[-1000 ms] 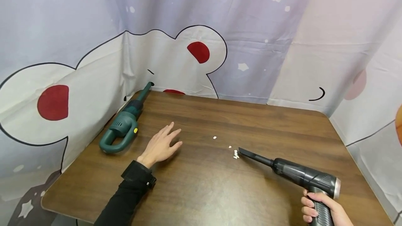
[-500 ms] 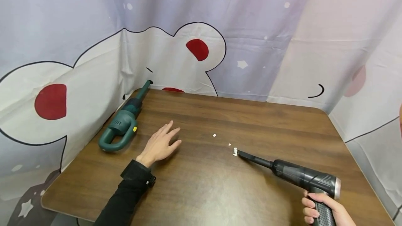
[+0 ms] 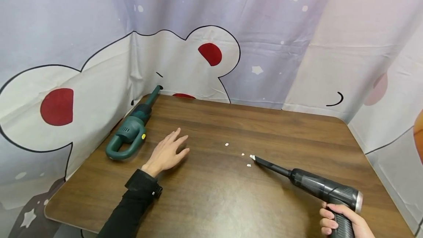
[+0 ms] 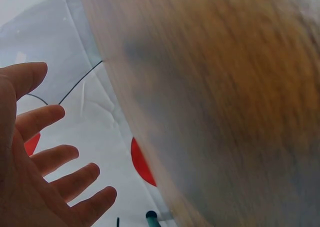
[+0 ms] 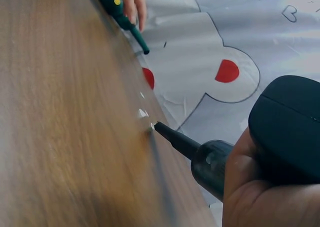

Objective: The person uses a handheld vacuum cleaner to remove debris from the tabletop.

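Observation:
My right hand [image 3: 343,220] grips the handle of a black handheld vacuum cleaner [image 3: 325,186], its narrow nozzle aimed left across the table. White paper scraps [image 3: 252,157] touch the nozzle tip, and a few more scraps [image 3: 226,144] lie to its left. In the right wrist view the vacuum's nozzle [image 5: 177,141] meets the scraps at its tip. My left hand [image 3: 166,154] has its fingers spread over the left part of the table and holds nothing; the left wrist view shows the same spread fingers [image 4: 50,159].
A green handheld blower or vacuum [image 3: 130,129] with a loop handle lies along the table's left edge. The brown wooden table [image 3: 205,201] has rounded corners. Printed cloth [image 3: 264,39] hangs behind and at both sides.
The nozzle tip has shifted slightly right. Scraps that were clustered beside it are now partly at its mouth, with one lying apart below. The left hand stays nearly still.

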`<move>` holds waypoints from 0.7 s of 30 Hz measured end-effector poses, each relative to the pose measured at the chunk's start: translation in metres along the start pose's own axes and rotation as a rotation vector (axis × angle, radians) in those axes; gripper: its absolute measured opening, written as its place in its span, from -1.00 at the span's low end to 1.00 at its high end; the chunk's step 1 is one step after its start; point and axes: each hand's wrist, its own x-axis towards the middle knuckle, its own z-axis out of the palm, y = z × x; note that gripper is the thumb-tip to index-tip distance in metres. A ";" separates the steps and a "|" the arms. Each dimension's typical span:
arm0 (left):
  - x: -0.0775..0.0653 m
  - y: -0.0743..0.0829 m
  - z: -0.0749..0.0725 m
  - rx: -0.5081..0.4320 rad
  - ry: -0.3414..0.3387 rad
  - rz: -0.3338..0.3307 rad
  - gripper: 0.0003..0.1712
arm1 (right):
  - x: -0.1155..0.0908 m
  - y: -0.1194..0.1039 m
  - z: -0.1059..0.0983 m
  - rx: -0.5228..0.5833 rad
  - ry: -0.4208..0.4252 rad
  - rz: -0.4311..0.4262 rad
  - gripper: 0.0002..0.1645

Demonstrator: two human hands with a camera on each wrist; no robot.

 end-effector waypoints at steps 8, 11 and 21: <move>-0.003 -0.001 0.000 0.012 0.003 0.000 -0.36 | -0.003 -0.005 -0.005 0.022 0.006 -0.001 -0.68; -0.003 -0.001 0.000 0.015 0.003 0.004 -0.37 | -0.003 -0.006 -0.006 -0.018 -0.030 0.007 -0.65; -0.004 -0.005 0.001 0.010 0.006 -0.008 -0.37 | 0.000 -0.007 -0.007 -0.069 -0.082 0.024 -0.62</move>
